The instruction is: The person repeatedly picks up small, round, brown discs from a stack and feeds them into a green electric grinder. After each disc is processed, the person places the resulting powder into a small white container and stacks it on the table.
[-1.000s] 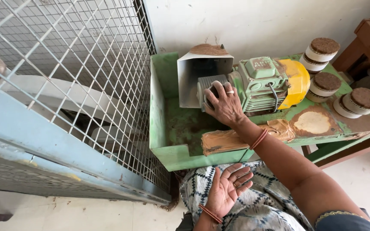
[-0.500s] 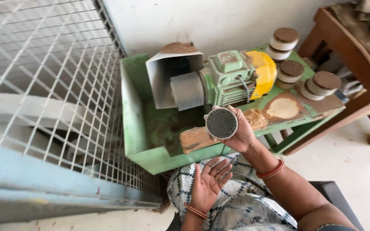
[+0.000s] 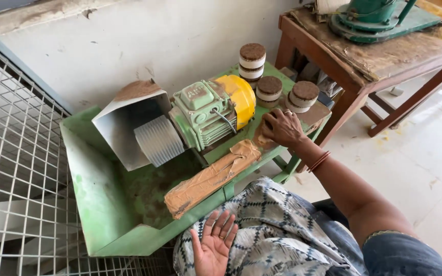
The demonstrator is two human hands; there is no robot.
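The right hand (image 3: 282, 128) lies palm down on the green surface (image 3: 103, 204), fingers curled over something brownish that is mostly hidden. Round brown-topped discs (image 3: 269, 89) stand just beyond it, beside a green motor (image 3: 203, 115) with a yellow cap. The left hand (image 3: 213, 248) rests open, palm up, on patterned cloth (image 3: 282, 230). A wooden table (image 3: 384, 51) stands against the plastered wall (image 3: 154, 41).

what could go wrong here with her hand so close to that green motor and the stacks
The right hand rests palm down on the green metal bench, beside the green electric motor with a yellow end cap; if that ran, the ridged grey drum could catch fingers or the patterned cloth. A sweep of the wrist might topple the brown-topped round stacks behind it.
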